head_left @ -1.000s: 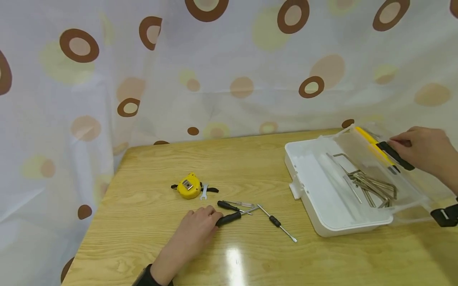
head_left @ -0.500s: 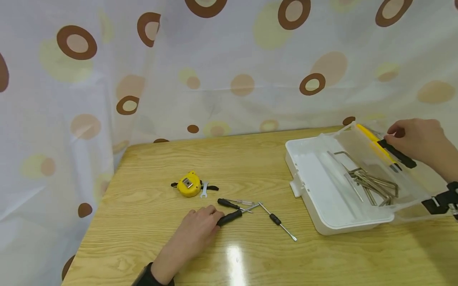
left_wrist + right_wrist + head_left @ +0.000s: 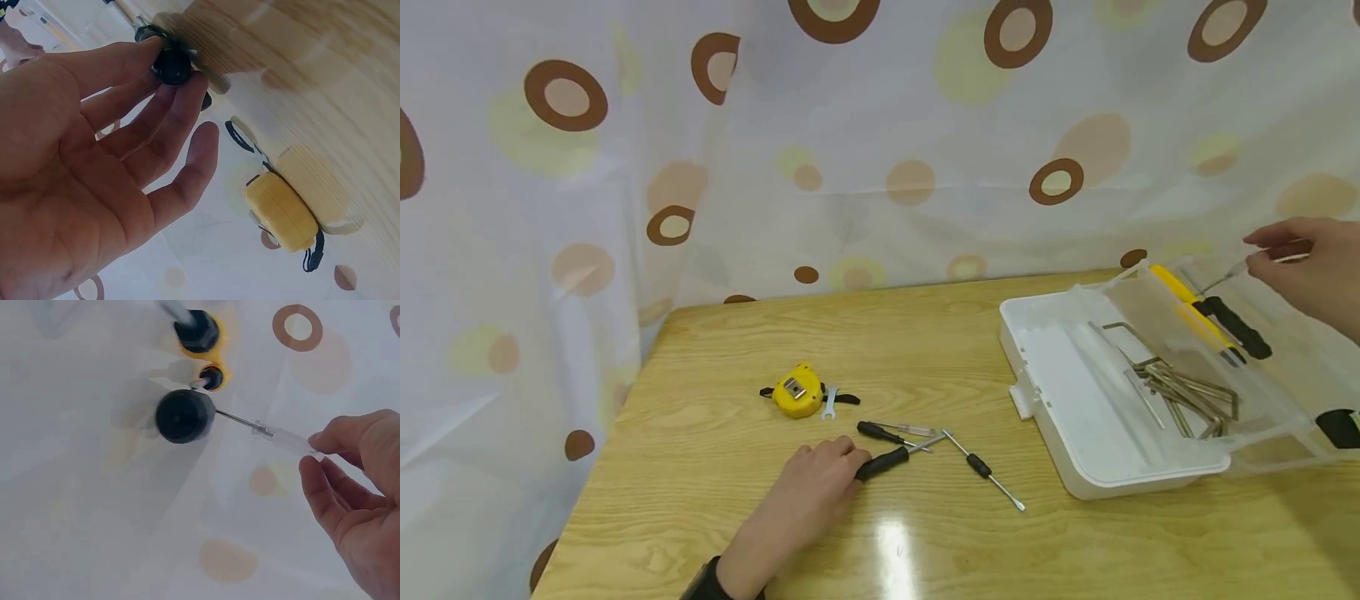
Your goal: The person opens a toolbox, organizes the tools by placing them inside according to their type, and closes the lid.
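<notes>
My left hand [image 3: 816, 483] pinches the handle end of a black-handled screwdriver [image 3: 883, 463], whose shaft points right over the table. In the left wrist view its round butt [image 3: 172, 66] sits between thumb and fingertips. At the far right my right hand [image 3: 1311, 265] is over the toolbox's clear lid [image 3: 1277, 408]. Its thumb and fingers pinch the clear handle of a small screwdriver [image 3: 284, 439], the thin shaft slanting down behind a thick black handle [image 3: 185, 416]. Beside that black handle, yellow-and-black screwdrivers [image 3: 1176, 285] lie in the lid.
The white toolbox [image 3: 1037, 400] stands open at the right, with several hex keys [image 3: 1180, 387] seen through the clear lid. On the table are a yellow tape measure [image 3: 797, 392], a small wrench [image 3: 829, 403], a double-ended screwdriver [image 3: 979, 465] and another clear-handled screwdriver [image 3: 917, 430].
My right hand has risen up and to the right, away from the black handle, with the clear-handled screwdriver now showing in its fingers. The left hand stays in place.
</notes>
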Available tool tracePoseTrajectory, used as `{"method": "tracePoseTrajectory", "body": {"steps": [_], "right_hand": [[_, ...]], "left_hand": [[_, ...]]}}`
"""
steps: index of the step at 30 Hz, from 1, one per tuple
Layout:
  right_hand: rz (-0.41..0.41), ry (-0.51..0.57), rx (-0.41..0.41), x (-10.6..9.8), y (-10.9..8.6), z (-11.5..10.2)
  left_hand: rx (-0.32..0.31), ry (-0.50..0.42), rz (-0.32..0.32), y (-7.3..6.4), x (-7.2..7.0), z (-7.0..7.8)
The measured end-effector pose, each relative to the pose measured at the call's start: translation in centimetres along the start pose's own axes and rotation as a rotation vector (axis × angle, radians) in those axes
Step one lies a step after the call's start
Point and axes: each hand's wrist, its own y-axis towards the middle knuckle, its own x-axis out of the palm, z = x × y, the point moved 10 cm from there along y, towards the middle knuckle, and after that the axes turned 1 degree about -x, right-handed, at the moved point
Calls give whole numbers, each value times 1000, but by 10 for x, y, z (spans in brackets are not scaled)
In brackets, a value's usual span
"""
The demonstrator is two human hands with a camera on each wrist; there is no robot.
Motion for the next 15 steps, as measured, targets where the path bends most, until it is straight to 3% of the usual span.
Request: {"method": "tracePoseTrajectory", "body": {"steps": [2,5,7,12,15], "right_hand": [[2,19,-7,-1,6,-2],[-44,-31,19,0,16,-10],[-74,-70,-12,2,23,-22],[-231,-235,-129,14,39,-42],[-351,-304,-160,25,44,-41]], "left_hand": [[-4,2,5,0,0,-1],[-3,6,11,0,-1,-2],[1,5,14,0,-1,-2],[13,-2,5,-2,1,0],[16,-10,-13,-3,3,1]]}}
